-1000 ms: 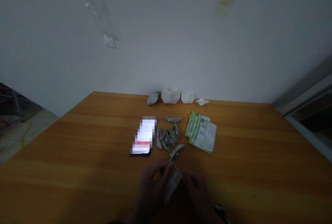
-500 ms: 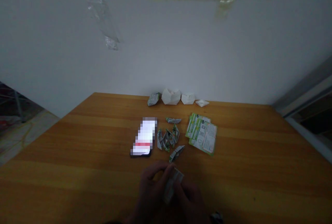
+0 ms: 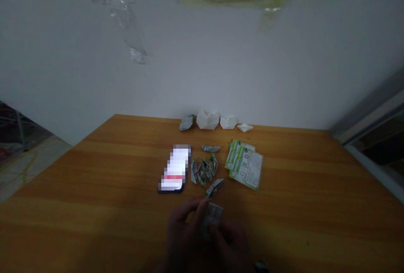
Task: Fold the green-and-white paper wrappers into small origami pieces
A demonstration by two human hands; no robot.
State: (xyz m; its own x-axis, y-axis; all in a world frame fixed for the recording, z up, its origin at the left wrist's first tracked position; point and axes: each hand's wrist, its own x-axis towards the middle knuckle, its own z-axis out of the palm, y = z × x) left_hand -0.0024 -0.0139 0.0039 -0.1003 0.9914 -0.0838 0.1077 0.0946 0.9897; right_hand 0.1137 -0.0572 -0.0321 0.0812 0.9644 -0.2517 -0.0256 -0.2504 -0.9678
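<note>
Between my two hands is a small piece of printed paper (image 3: 215, 214), dim in the shadow at the front of the table. My left hand (image 3: 186, 226) pinches its left edge between thumb and fingers. From the right, my right hand (image 3: 227, 239) closes on its lower part, and the fingers partly cover it. Just beyond my hands lies a folded printed paper piece (image 3: 215, 188). Several similar folded paper pieces (image 3: 204, 170) stand in a cluster behind it, with one more folded strip (image 3: 211, 148) farther back.
A lit phone (image 3: 175, 167) lies left of the folded pieces. Flat green-and-white printed sheets (image 3: 248, 167) overlap on the right. Along the wall stand a crumpled printed paper shape (image 3: 187, 122) and white folded papers (image 3: 207, 120). A dark scrap (image 3: 261, 266) is near the front edge.
The paper in my hands has turned slightly, and my right hand's fingers now cover more of its lower part. The things on the table have stayed put.
</note>
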